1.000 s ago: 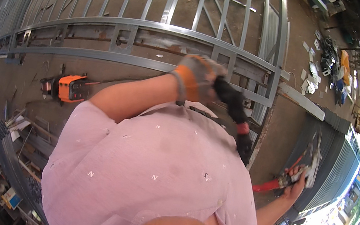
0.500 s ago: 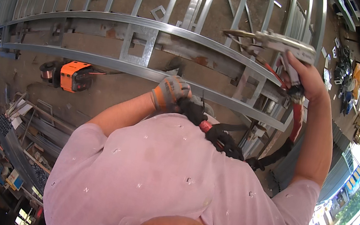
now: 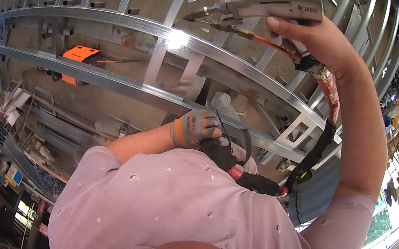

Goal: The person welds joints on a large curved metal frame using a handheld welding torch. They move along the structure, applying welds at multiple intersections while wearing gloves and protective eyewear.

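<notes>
Head view: bare right hand (image 3: pixel 323 44), fingers wrapped round a silver pistol-grip tool (image 3: pixel 276 3), which points left over the metal frame (image 3: pixel 112 81). Gloved left hand (image 3: pixel 195 129) near the shirt (image 3: pixel 166 202), fingers curled around a black-wrapped cable (image 3: pixel 219 155). Orange machine (image 3: pixel 80 54) partly behind the frame.

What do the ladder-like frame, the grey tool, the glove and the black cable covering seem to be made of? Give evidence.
Frame: bare metal, perhaps galvanised steel; silvery, with bright glare.
Grey tool: probably metal casing; dull sheen, though painted plastic is possible.
Glove: probably fabric, perhaps coated; matt and curled snugly.
Black cable covering: likely cloth or tape; lumpy and without gloss.
</notes>
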### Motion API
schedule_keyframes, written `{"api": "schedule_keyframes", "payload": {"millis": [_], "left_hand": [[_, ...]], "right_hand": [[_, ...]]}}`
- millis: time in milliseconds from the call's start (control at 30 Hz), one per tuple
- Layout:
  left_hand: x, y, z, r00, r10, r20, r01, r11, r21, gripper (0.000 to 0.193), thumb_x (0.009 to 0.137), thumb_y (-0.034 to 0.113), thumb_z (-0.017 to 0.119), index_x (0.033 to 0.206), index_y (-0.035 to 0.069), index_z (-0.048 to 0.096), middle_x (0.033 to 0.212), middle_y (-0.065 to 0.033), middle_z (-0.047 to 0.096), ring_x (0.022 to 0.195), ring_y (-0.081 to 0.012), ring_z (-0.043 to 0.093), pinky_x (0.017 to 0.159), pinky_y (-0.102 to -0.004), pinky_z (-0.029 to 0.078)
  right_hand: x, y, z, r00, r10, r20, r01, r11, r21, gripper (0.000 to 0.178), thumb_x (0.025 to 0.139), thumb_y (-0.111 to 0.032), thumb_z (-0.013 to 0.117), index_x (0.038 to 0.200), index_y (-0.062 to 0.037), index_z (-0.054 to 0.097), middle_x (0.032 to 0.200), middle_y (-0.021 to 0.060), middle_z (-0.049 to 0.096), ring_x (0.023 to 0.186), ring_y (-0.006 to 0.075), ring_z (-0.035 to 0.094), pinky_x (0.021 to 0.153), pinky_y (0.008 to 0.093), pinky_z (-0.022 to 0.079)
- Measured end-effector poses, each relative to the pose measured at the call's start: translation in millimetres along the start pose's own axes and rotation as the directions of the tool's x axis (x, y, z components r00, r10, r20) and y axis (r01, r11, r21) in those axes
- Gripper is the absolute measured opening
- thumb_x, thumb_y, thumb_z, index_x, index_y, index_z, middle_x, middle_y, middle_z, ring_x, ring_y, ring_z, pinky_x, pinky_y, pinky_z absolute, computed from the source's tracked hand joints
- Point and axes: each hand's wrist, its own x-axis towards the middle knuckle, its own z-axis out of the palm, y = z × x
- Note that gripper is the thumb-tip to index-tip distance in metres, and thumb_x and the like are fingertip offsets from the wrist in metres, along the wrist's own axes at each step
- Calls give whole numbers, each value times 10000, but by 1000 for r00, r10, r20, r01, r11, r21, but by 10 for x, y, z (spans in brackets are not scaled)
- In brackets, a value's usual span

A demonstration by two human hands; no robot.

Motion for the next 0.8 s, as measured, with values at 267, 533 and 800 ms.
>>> {"api": "schedule_keyframes", "payload": {"millis": [267,533,800], "left_hand": [[-151,-127,138,1000,-29,6,30,999,-31,276,705,152,767,977,141,721,913,-59,657,888,-299,707,738,-449,584],[-38,-81,29,999,-45,0,44,995,-93,221,729,149,759,937,115,694,829,-54,600,821,-302,694,689,-439,568],[-84,-130,81,999,-32,10,33,998,-59,188,745,143,777,913,113,698,802,-44,579,808,-298,688,676,-430,565]], "right_hand": [[434,-14,233,997,-72,22,74,990,-116,513,939,-533,855,1180,-82,817,814,5,696,672,102,635,580,280,507],[521,-78,318,999,22,33,-18,994,-111,492,919,-549,873,1176,-131,839,773,-2,698,705,96,646,620,281,525],[589,-44,270,994,-8,108,26,987,-159,574,936,-518,868,1272,-58,799,976,48,789,834,144,721,732,309,583]]}}
